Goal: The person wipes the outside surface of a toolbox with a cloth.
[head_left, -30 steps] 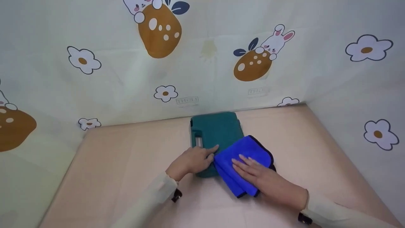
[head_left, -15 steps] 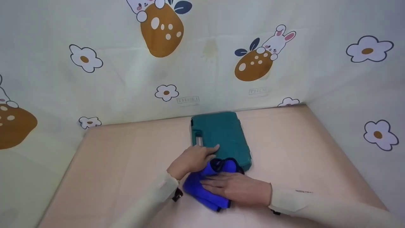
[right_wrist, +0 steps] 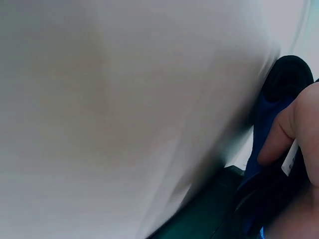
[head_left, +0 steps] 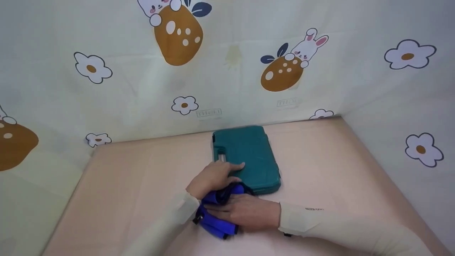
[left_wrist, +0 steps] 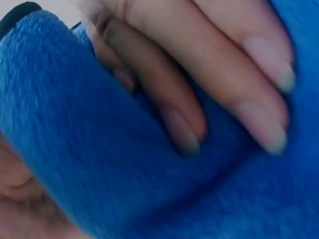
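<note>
A dark green plastic carrying case [head_left: 254, 156] with a handle slot lies flat on the table. My left hand [head_left: 213, 177] holds it by its left edge near the slot, one finger straight on its top; its other fingers are mostly hidden. Folded in my right hand [head_left: 250, 212] is a blue plush cloth [head_left: 218, 224] with black edging, at the near left corner of the case and beside my left wrist. In the left wrist view, right-hand fingers [left_wrist: 219, 84] bend onto the cloth's pile. The right wrist view has the thumb [right_wrist: 276, 139] against the cloth beside a white label.
A pale pinkish cover lies over the table [head_left: 142, 185]. Behind and at the sides hangs a pale curtain [head_left: 234, 78] printed with rabbits, brown fruit and flowers. Small black wrist cameras [head_left: 198, 217] sit under both sleeves.
My right hand has swept the cloth left and nearer, off the right part of the case's top, to beside my left wrist. The left hand and the case have stayed put.
</note>
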`<control>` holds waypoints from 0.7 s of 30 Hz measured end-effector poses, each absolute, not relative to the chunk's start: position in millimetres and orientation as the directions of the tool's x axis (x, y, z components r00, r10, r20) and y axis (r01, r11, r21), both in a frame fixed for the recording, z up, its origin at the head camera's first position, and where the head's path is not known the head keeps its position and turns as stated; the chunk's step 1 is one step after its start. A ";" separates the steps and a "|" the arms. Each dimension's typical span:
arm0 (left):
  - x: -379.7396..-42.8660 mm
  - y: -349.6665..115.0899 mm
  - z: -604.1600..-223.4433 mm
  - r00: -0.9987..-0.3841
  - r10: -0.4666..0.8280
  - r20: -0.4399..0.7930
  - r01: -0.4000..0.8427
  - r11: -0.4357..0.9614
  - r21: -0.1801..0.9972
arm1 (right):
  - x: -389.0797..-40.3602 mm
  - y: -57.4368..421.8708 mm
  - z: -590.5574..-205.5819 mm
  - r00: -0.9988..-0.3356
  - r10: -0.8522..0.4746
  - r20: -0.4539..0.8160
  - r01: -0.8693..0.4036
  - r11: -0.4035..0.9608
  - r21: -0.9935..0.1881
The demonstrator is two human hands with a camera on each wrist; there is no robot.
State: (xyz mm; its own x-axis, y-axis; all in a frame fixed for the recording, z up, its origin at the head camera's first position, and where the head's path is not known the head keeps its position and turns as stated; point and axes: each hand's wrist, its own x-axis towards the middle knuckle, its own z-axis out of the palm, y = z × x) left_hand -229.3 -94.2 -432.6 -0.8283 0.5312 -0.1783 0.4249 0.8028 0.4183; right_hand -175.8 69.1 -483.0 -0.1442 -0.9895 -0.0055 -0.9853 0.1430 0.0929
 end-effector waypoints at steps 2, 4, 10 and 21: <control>-228.5 -94.0 -432.4 -0.831 0.522 -0.194 0.413 0.811 0.414 | -177.2 66.4 -484.4 -0.128 -0.992 0.004 -0.986 0.128 0.106; -228.0 -93.3 -431.9 -0.833 0.512 -0.208 0.403 0.821 0.405 | -178.2 65.9 -486.1 -0.114 -0.993 0.008 -0.985 0.114 0.131; -229.4 -93.0 -429.3 -0.828 0.507 -0.241 0.398 0.833 0.384 | -180.4 69.9 -490.6 -0.061 -0.998 0.033 -0.954 0.068 0.292; -231.4 -97.7 -429.1 -0.795 0.558 -0.238 0.454 0.808 0.377 | -186.8 82.8 -495.1 -0.014 -0.996 0.091 -0.935 0.045 0.353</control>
State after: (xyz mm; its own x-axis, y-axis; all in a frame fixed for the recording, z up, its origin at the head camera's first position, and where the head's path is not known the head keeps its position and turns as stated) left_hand -231.4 -97.7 -429.1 -0.7952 0.5576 -0.2381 0.4535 0.8077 0.3767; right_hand -186.8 82.8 -495.1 -0.0137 -0.9957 0.0914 -0.9345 0.0453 0.3531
